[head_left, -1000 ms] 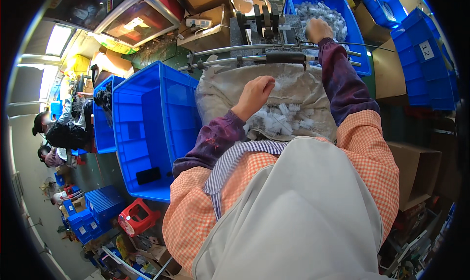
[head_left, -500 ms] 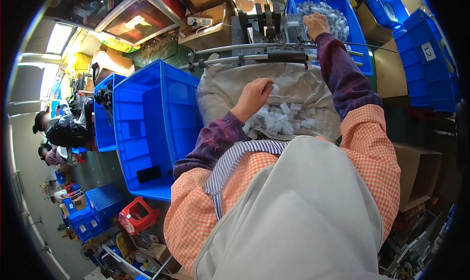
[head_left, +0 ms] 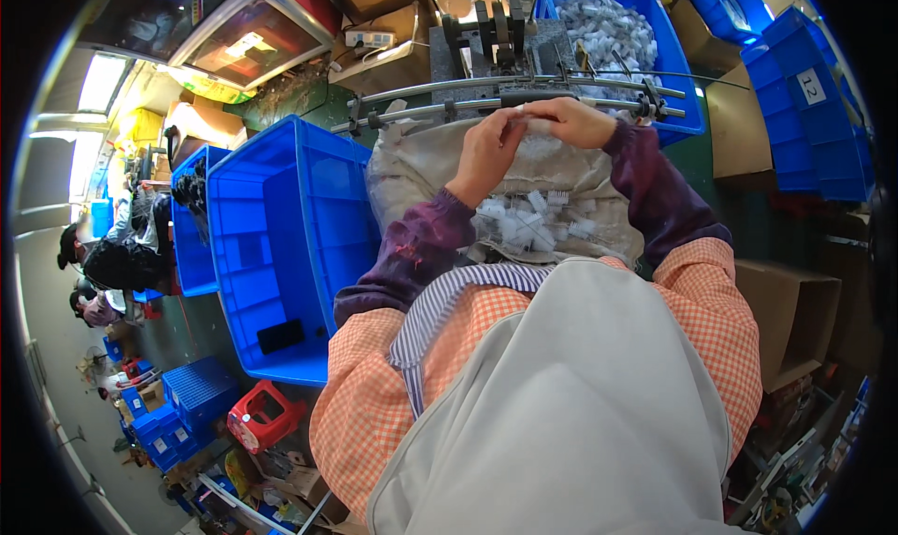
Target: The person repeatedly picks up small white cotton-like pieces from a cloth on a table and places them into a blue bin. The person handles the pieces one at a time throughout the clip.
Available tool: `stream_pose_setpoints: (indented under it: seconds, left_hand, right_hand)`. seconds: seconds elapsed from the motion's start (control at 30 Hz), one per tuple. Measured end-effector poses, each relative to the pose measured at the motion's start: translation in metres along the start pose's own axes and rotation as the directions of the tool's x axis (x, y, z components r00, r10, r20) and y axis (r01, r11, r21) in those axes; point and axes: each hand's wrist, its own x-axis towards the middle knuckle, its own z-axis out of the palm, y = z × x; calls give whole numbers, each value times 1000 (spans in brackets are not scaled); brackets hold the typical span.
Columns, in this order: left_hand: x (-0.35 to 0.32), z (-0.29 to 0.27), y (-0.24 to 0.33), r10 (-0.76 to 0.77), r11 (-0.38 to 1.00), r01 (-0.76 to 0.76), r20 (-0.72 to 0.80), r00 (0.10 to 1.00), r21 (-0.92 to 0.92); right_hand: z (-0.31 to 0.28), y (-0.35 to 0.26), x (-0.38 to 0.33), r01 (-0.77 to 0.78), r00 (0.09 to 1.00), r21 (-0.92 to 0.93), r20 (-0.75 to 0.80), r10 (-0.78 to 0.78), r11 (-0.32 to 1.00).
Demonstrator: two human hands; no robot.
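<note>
My left hand (head_left: 485,156) and my right hand (head_left: 575,123) meet at the fingertips above a beige cloth (head_left: 412,161). Both are closed in a pinch; anything between the fingers is too small or hidden to make out. Just beyond them runs a metal rail (head_left: 430,108) in front of a grey bench machine (head_left: 496,44). Closer to my body, a pile of small whitish translucent plastic pieces (head_left: 533,222) lies in the sagging cloth. Similar plastic pieces (head_left: 608,35) fill a blue bin (head_left: 687,77) beyond my right hand.
To my left stands a large blue crate (head_left: 267,245) with a dark flat object (head_left: 281,335) in it. Behind it is a red stool (head_left: 267,415). Cardboard boxes (head_left: 786,325) and blue bins (head_left: 809,95) stand on the right. People (head_left: 122,245) sit at far left.
My right hand has come back from the machine and the blue bin's near edge to meet my left hand. My left hand has moved slightly up. The view has shifted a little.
</note>
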Motion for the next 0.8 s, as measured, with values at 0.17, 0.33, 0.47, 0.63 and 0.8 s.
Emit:
stream_pose_setpoints:
  seconds: [0.17, 0.33, 0.47, 0.63, 0.8]
  left_hand:
    - [-43, -28, -39, -83, 905, 49, 63, 995, 422]
    - [-105, -56, -46, -527, 610, 314, 76, 846, 728]
    - [-123, -51, -58, -470, 727, 270, 172, 865, 631]
    - [-127, -29, -57, -408, 857, 351, 79, 910, 378]
    - [-118, -25, -66, -487, 835, 443, 65, 871, 326]
  right_hand:
    - [-22, 71, 36, -199, 962, -171, -221, 159, 965]
    - [-29, 107, 62, -449, 807, -605, -591, 8, 658]
    - [-27, 121, 78, -471, 827, -707, -562, -16, 527]
    - [-21, 129, 84, -478, 840, -726, -542, 17, 494]
    - [-19, 130, 84, -469, 830, -710, -558, -13, 525]
